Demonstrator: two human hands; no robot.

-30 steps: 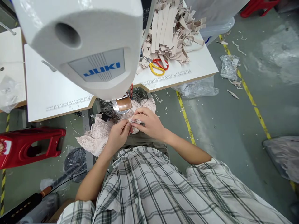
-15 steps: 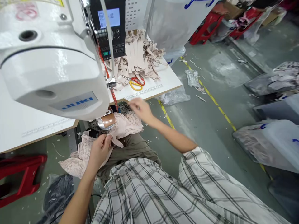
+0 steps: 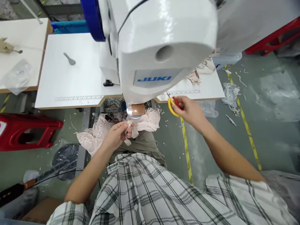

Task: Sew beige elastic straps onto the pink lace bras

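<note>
My left hand [image 3: 118, 134] pinches the edge of a pale pink lace bra [image 3: 102, 128], just below the sewing machine's [image 3: 150, 72] needle area. The bra hangs over my lap, its cups spread to both sides of the machine's lower arm. A short strip end [image 3: 127, 142] dangles beneath my fingers. Off to the right, my right hand [image 3: 187, 109] is closed around a pair of scissors [image 3: 172, 107] with red and yellow handles, held near the table's front edge. Their blades point up toward the machine and are partly hidden.
A white tabletop [image 3: 67, 75] with a printed ruler edge flanks the machine. Beige fabric strips [image 3: 203, 72] lie behind it at right. A red stool [image 3: 28, 131] stands at lower left. Thread scraps and yellow tape [image 3: 186, 147] mark the floor.
My right hand, empty before, now holds the scissors, which were lying on the tabletop. The view has swung left. My left hand stays on the bra.
</note>
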